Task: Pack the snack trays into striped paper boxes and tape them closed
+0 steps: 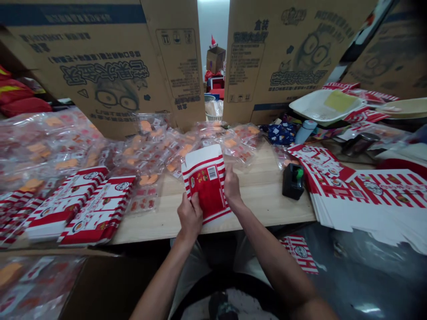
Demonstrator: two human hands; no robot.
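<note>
A red-and-white striped carton (pixel 207 186) is held up over the front edge of the wooden table, its white end flap (pixel 203 154) raised at the top. My left hand (pixel 190 210) grips its lower left side, thumb on the printed red face. On the opposite edge, my right hand (pixel 231 186) is closed around the carton's side; its fingers behind are hidden. Clear plastic packets (pixel 167 146) with orange pieces lie just behind the carton.
Stacked striped cartons (pixel 96 209) lie at the left. A black tape dispenser (pixel 293 181) stands to the right, beside fanned flat carton sheets (pixel 373 204). Large cardboard boxes (pixel 110 62) wall off the back. A white basket (pixel 327 106) sits at the back right.
</note>
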